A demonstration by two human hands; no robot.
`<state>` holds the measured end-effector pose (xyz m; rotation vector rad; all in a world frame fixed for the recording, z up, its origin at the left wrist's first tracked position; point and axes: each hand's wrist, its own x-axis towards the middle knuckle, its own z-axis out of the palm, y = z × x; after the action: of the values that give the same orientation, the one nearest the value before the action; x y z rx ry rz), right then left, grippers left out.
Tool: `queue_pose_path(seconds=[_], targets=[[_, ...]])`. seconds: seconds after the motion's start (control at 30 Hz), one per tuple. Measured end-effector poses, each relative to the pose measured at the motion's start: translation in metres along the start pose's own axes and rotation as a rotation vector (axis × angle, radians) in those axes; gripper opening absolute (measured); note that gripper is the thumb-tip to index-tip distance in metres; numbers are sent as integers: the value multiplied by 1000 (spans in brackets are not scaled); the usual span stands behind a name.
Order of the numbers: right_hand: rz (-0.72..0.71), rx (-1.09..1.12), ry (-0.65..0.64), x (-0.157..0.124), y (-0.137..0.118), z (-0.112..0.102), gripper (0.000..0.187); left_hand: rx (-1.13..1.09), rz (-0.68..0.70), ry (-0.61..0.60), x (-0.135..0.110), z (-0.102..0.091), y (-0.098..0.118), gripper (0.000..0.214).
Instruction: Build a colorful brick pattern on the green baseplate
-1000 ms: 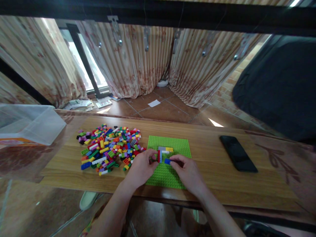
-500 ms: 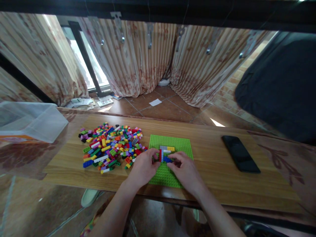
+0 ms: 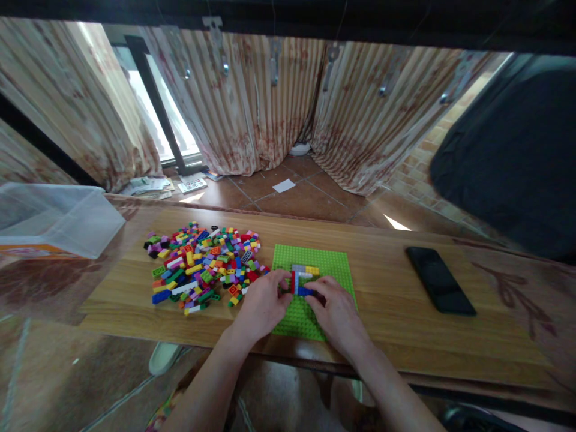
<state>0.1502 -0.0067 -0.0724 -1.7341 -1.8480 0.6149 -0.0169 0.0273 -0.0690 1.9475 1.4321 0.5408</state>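
A green studded baseplate (image 3: 335,261) lies on the wooden table with a small brick frame on it. Grey and yellow bricks (image 3: 311,270) form its far side. At its left stand a red brick (image 3: 293,282) and a pale blue-white brick (image 3: 297,283), side by side. My left hand (image 3: 265,300) is curled, thumb and index fingertips against the red brick's left side. My right hand (image 3: 335,309) pinches a blue brick (image 3: 304,291) at the near side of the frame, against the pale brick. My fingers cover part of the blue brick and the plate.
A loose heap of mixed coloured bricks (image 3: 202,270) spreads left of the plate. Further left stands a clear plastic box (image 3: 90,225) with an orange band. A black phone (image 3: 438,279) lies to the right. Curtains (image 3: 261,108) hang beyond the table.
The blue brick has straightened slightly and now sits more squarely against the pale brick. My right fingers have shifted a little with it; my left hand has stayed nearly still.
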Motion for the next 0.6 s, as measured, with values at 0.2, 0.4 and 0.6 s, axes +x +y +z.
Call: queue_pose_path(seconds=[0.2,0.4,0.6], targets=[[12,13,-11,1,0,0,19,2,32,39,0,3,-2,28],[2,34,12,1,2,0,19,70,-47,102,2,9,8,20],[5,28,5,2,1,0,19,145,-178,140,2,14,16,26]])
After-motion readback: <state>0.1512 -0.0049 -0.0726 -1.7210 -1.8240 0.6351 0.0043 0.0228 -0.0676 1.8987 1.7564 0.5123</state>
